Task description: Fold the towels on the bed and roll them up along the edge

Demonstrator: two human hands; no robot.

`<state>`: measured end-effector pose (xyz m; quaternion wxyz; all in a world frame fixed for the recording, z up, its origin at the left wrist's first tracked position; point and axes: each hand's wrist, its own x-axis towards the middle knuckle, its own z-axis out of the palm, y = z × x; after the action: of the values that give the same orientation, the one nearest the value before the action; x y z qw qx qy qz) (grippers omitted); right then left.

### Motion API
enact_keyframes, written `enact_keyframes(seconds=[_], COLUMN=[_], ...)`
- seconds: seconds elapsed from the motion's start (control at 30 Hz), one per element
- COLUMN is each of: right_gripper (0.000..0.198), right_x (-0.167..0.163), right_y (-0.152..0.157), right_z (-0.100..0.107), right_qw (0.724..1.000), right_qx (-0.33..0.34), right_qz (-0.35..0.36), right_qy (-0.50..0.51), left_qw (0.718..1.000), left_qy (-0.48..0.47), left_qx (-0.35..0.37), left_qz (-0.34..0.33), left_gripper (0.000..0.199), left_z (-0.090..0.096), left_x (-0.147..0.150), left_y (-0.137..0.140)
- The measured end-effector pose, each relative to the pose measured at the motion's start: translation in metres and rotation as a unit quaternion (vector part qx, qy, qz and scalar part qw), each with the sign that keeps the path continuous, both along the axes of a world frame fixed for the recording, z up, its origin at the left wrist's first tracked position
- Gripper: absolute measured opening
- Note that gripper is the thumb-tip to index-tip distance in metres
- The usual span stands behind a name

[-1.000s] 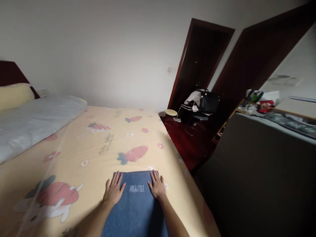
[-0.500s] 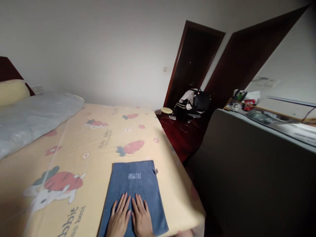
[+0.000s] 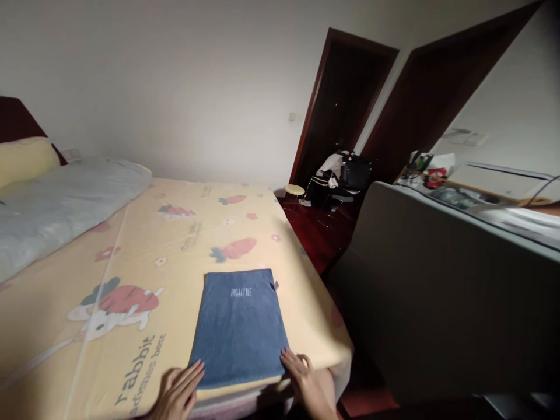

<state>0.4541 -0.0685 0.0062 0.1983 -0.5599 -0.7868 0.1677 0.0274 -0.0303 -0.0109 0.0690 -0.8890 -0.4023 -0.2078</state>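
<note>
A dark blue towel (image 3: 240,332) with white lettering lies flat on the bed, its short side towards me. My left hand (image 3: 179,389) is at the towel's near left corner, fingers stretched out and close together, their tips on the cloth. At the near right corner, the fingertips of my right hand (image 3: 301,376) touch the towel's edge, with the fingers extended. The corners under the fingers are partly hidden.
Yellow bedding (image 3: 144,245) with carrot and rabbit prints covers the bed. A grey quilt (image 3: 65,204) and a yellow pillow (image 3: 26,158) lie at the left. A dark panel (image 3: 437,291) rises on the right, and a stool (image 3: 294,191) stands by the doorway.
Both hands have left the middle of the towel and moved apart to its two near corners. The near edge of the bed now shows, as the view has shifted.
</note>
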Motion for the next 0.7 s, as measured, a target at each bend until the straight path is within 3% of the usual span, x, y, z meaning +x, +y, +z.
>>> enact_keyframes(seconds=[0.17, 0.33, 0.5, 0.7], right_gripper=[0.035, 0.046, 0.054, 0.033], right_x=[-0.005, 0.0, 0.0, -0.011], right_y=[0.011, 0.03, 0.048, 0.05], right_z=[0.004, 0.016, 0.015, 0.004], right_qw=[0.985, 0.962, 0.967, 0.972], right_qx=[0.001, -0.012, -0.016, 0.011], right_qz=[-0.107, -0.155, -0.181, -0.22], right_qy=[0.134, 0.226, 0.178, 0.087], left_qw=[0.99, 0.962, 0.93, 0.924], left_qy=[-0.091, -0.129, -0.176, -0.136], left_qx=[-0.082, -0.217, -0.29, -0.287], left_qz=[0.075, 0.106, 0.142, 0.212], left_gripper=[0.026, 0.013, 0.02, 0.018], left_z=[0.009, 0.036, 0.048, 0.045], left_x=[-0.01, -0.017, -0.016, 0.009], left_y=[0.01, 0.021, 0.031, 0.037])
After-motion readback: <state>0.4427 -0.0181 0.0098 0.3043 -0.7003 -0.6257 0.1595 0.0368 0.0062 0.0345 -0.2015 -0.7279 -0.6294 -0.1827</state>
